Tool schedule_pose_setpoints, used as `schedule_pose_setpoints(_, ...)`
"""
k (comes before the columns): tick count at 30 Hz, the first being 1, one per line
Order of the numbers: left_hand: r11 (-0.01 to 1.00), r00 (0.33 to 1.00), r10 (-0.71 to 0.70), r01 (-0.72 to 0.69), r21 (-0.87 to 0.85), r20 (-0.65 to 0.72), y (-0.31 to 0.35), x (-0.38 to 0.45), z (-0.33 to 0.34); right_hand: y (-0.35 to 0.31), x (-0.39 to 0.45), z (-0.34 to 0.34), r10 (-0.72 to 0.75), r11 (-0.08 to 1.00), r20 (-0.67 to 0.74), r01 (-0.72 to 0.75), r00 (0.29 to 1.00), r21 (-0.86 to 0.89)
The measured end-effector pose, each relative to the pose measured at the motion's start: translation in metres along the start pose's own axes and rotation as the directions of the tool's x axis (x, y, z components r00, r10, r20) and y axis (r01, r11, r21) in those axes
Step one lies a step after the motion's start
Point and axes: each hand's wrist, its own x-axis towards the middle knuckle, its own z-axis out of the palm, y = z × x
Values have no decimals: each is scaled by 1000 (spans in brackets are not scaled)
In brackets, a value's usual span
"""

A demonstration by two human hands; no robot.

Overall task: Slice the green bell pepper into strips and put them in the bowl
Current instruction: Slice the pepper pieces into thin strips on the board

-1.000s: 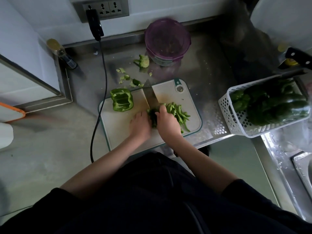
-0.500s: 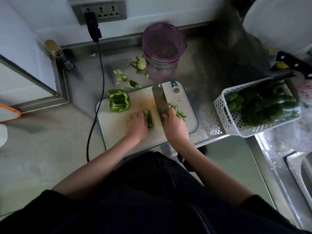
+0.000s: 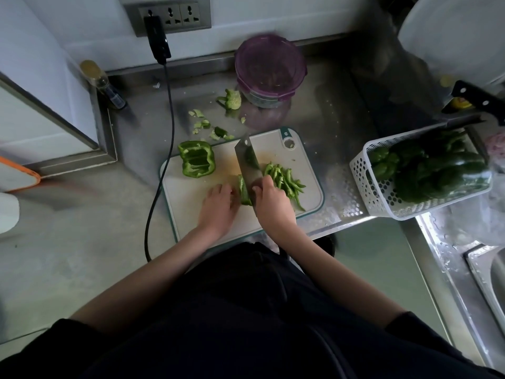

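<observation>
Two pepper pieces remain uncut on the cutting board [image 3: 191, 212]: a narrow pepper section [image 3: 244, 190] under the knife, and a larger pepper half [image 3: 197, 162], hollow side up, near the board's far left corner. Left hand [image 3: 220, 205] presses fingertips against the section's left side, flat, not clenched. Right hand [image 3: 272, 203] is closed around the cleaver [image 3: 247, 166] handle, blade standing on the section's right edge. Finished strips [image 3: 284, 179] lie heaped just right of the blade. Step in hand: slicing, roughly midway by judgement. Next stroke calls for left fingertips kept clear of the edge. Purple bowl [image 3: 270, 71] waits beyond the board, contents unclear. Trimmings [image 3: 210, 127] scattered on the steel counter [image 3: 341, 149].
</observation>
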Motion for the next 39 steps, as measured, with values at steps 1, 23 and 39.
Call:
schedule_pose_setpoints(1,1000,1000,6,-6,30,8,1,0,1,0,0,1,1,1000,-1,-1,1000,-6)
schedule_pose_setpoints(23,982,983,-146,131,133,109,16,9,4,-2,14,24,-17,984,-6,15,1000,-179)
schedule_pose_setpoints(39,987,983,-146,136,88,115,14,8,3,23,0,-17,-20,1000,-119,22,993,11)
